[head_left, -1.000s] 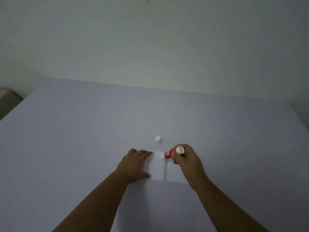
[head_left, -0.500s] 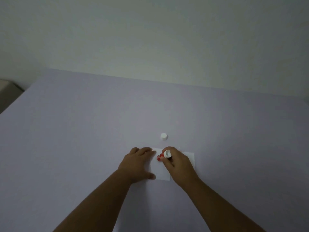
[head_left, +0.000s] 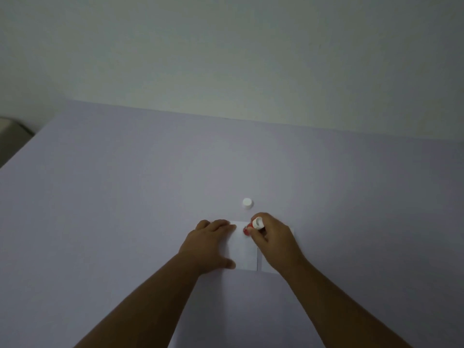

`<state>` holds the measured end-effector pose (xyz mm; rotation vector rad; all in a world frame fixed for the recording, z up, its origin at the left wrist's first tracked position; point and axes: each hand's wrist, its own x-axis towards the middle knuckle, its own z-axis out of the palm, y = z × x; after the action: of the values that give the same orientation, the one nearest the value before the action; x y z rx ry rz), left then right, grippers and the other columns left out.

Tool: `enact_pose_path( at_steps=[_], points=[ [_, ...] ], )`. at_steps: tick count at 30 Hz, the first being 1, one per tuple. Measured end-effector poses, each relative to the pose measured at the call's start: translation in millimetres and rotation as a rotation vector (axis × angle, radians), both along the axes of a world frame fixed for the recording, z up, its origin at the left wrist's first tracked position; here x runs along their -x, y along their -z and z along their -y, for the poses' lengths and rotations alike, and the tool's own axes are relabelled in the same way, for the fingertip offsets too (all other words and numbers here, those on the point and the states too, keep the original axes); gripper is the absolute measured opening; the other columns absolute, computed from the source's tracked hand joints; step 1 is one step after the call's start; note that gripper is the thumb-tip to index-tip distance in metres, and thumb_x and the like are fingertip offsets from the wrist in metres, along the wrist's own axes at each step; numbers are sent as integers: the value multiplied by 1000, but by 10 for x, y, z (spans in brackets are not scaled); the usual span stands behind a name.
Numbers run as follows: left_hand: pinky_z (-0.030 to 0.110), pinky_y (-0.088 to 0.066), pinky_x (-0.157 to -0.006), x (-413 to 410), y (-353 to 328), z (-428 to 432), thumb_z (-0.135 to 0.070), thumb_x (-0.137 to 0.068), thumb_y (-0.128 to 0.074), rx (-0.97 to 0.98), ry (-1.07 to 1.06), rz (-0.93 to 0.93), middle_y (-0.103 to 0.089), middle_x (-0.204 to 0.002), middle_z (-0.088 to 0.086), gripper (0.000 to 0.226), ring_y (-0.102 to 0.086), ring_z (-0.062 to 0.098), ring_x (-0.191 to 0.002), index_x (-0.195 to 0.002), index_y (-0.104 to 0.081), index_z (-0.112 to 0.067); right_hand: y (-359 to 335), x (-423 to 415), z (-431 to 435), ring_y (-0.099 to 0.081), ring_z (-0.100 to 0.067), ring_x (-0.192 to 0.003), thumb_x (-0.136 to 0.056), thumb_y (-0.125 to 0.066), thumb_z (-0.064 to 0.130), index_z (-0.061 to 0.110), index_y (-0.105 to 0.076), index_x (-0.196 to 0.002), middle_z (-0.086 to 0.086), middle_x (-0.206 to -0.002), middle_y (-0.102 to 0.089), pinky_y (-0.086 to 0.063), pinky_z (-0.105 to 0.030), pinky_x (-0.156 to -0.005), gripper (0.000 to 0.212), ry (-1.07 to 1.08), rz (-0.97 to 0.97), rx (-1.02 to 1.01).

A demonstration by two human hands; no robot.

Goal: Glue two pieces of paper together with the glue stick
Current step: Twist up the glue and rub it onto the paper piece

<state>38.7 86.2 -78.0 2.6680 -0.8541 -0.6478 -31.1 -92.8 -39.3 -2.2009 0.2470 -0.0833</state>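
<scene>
Two white pieces of paper lie side by side on the table: the left paper point(head_left: 243, 249) and the right paper point(head_left: 266, 266), a narrow gap between them. My left hand point(head_left: 207, 243) lies flat on the left paper's left half, fingers spread. My right hand point(head_left: 273, 239) grips a red glue stick point(head_left: 252, 226) with a white end, its tip pressed down on the upper right part of the left paper. My right hand hides most of the right paper. The glue stick's white cap point(head_left: 247, 203) stands on the table just beyond the papers.
The table point(head_left: 125, 209) is a wide pale lilac surface with a plain wall behind its far edge. A grey object point(head_left: 12, 136) sits past the table's left edge.
My right hand has slid the glue stick along the upper part of the left paper, left and then slightly back right. My left hand has stayed pressed on the paper.
</scene>
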Motion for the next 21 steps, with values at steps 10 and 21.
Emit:
enact_pose_path(
  at_steps=[10, 21],
  points=[
    [38, -33, -103, 9, 17, -4, -64, -58, -66, -1, -16, -11, -30, -148, -12, 95, -28, 17, -128, -139, -24, -36, 79, 280, -37, -60, -8, -78, -84, -59, 29, 22, -58, -90, 5, -85, -66, -51, -24, -72, 9, -61, -74, -72],
    [38, -34, -103, 9, -12, 22, -62, -58, -69, -2, -20, -13, -31, -148, -12, 95, -28, 18, -127, -139, -26, -36, 99, 406, -4, -61, -7, -78, -84, -59, 28, 24, -57, -86, 5, -83, -67, -48, -14, -67, 6, -63, -43, -60]
  ],
)
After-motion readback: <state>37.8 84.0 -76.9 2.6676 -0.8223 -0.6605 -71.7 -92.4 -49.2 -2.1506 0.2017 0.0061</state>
